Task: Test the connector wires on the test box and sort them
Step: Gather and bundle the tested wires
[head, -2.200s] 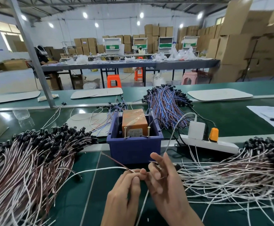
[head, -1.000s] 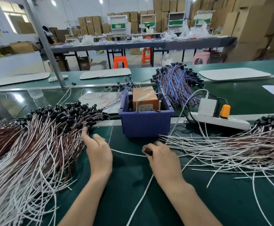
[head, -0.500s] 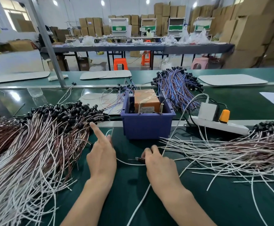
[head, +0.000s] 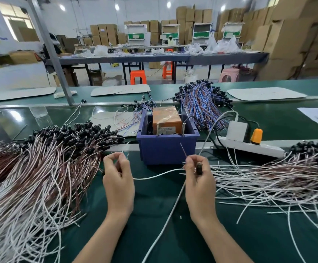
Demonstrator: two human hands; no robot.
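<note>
An orange test box (head: pixel 167 121) sits inside a blue bin (head: pixel 167 148) on the green bench, two metal pins standing at its front. My left hand (head: pixel 118 177) pinches the end of a white wire (head: pixel 154 176) just left of the bin. My right hand (head: pixel 198 175) grips the same connector wire at its black connector, its brown lead sticking up toward the bin. A large pile of brown and white connector wires (head: pixel 40 164) lies to the left. Another spread of white wires (head: pixel 268 179) lies to the right.
A white power strip (head: pixel 249 146) with a white adapter and an orange plug lies right of the bin. Behind the bin rests a bundle of blue and red wires (head: pixel 201 103). A grey post (head: pixel 50 52) rises at the back left. White papers lie at the far right.
Both hands have lifted off the bench. My left hand, earlier pointing at the left pile, now pinches the white wire end. My right hand has raised the connector, brown lead pointing up.
</note>
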